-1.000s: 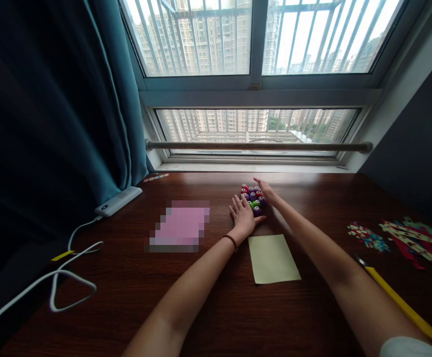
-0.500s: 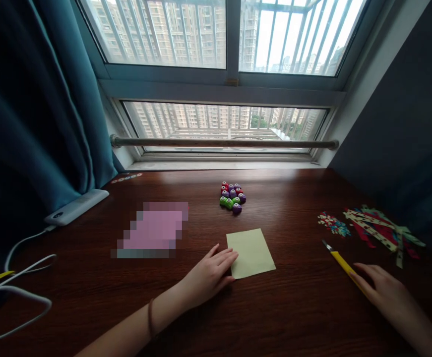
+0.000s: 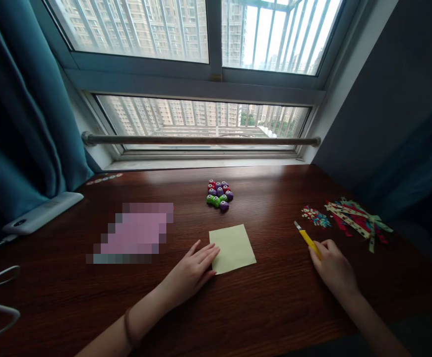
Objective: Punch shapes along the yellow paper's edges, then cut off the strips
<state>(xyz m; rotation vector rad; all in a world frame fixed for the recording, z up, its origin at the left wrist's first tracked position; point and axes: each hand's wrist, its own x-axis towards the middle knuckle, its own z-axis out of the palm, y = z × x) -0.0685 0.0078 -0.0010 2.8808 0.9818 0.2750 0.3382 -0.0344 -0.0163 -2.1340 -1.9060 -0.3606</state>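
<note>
A square sheet of pale yellow paper (image 3: pixel 234 248) lies flat on the brown wooden table (image 3: pixel 208 317). My left hand (image 3: pixel 191 270) rests with its fingertips on the paper's left edge, fingers fairly straight and the thumb a little apart. At the right, my right hand (image 3: pixel 333 265) is closed around a yellow craft knife (image 3: pixel 310 242); its metal tip points up and left, and its rear end is hidden in the hand. Several red, purple and green beads (image 3: pixel 219 194) stand grouped behind the paper.
Paper strips (image 3: pixel 353 220) and small coloured pieces (image 3: pixel 316 216) lie at the right. A blurred pink item (image 3: pixel 136 233) is on the left. A white device (image 3: pixel 44 212) with a cable (image 3: pixel 0 277) sits by the curtain (image 3: pixel 33 114). A metal bar (image 3: pixel 201 141) crosses before the window.
My right hand has moved left and forward and now wraps round the knife, which has shifted towards the paper. The whole view has turned slightly right. My left hand stays on the paper.
</note>
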